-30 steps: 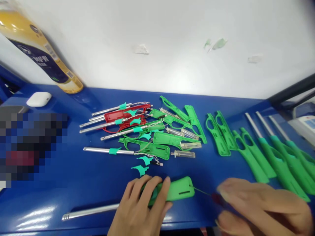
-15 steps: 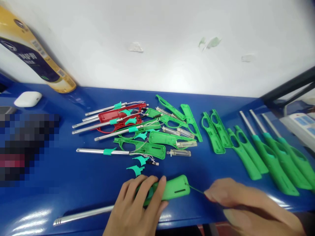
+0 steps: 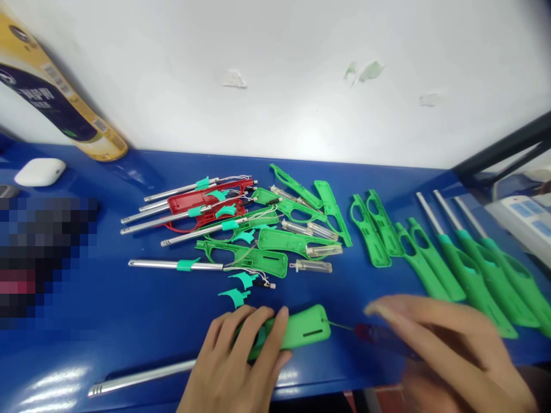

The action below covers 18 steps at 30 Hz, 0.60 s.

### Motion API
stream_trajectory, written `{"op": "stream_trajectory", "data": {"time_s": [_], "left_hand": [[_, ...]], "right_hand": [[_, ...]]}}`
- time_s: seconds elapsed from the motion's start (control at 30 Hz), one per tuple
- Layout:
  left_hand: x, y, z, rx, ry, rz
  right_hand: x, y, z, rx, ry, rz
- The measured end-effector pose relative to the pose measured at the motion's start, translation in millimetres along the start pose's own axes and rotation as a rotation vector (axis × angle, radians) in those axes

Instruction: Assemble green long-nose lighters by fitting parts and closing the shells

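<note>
My left hand [image 3: 241,358] is closed over the handle of a green stick lighter [image 3: 307,330], pressing it on the blue table near the front edge. The lighter's metal tube [image 3: 146,376] points left, and its slotted butt end faces right. A screwdriver [image 3: 381,338] with a dark handle and reddish collar has its thin shaft reaching a small hole in that end. Around the screwdriver's handle are the fingers of my right hand [image 3: 447,350], smeared by motion, with the forefinger lifted along the top. Two loose teal trigger pieces [image 3: 235,297] lie just beyond my left hand.
Behind my hands lie loose lighter parts: green shell halves [image 3: 297,244], a red shell [image 3: 189,199], metal tubes with wires [image 3: 176,264] and clear fuel tanks [image 3: 312,265]. Whole green lighters [image 3: 486,287] lie at right beside a power strip [image 3: 523,215]. A yellow bottle [image 3: 105,143] stands by the wall.
My right hand has shifted its fingers on the screwdriver, baring more of the handle and collar. The left hand and lighter keep their place; the view has shifted slightly.
</note>
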<state>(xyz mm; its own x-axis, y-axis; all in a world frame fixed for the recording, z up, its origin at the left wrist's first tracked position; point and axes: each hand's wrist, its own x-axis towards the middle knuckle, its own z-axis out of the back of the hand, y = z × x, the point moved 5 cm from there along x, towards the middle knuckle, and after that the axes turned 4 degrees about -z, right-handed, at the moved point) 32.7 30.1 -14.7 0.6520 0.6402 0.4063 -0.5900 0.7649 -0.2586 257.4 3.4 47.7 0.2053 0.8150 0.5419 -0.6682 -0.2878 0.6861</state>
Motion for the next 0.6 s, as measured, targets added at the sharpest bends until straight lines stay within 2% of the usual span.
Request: {"op": "stream_trajectory", "data": {"time_s": [0.07,0.13,0.2,0.3,0.37,0.43,0.5,0.57,0.6], "left_hand": [[-1,0,0.4,-0.001,-0.001,0.003],[-1,-1,0.8,0.000,-0.003,0.004],[-1,0,0.8,0.000,-0.004,0.002],[0,0,0.9,0.001,-0.009,0.000],[0,0,1.0,0.000,-0.011,0.003],[1,0,1.1,-0.001,-0.013,0.005],[1,-1,1.1,0.001,-0.016,0.003],[1,-1,1.0,0.002,-0.016,0.004],[1,-1,0.9,0.003,-0.016,0.006]], "right_hand": [[0,1,-5,-0.003,0.072,0.082],[1,1,-7,0.135,0.064,0.150],[3,-2,-6,0.246,-0.021,0.127],[5,-1,-6,0.139,-0.052,0.081],[6,4,-9,0.043,0.051,0.077],[7,10,-13,0.042,0.155,0.115],[10,13,-11,0.045,0.102,0.140],[11,12,-7,-0.021,-0.022,0.109],[11,10,-7,-0.047,-0.038,0.088]]}}
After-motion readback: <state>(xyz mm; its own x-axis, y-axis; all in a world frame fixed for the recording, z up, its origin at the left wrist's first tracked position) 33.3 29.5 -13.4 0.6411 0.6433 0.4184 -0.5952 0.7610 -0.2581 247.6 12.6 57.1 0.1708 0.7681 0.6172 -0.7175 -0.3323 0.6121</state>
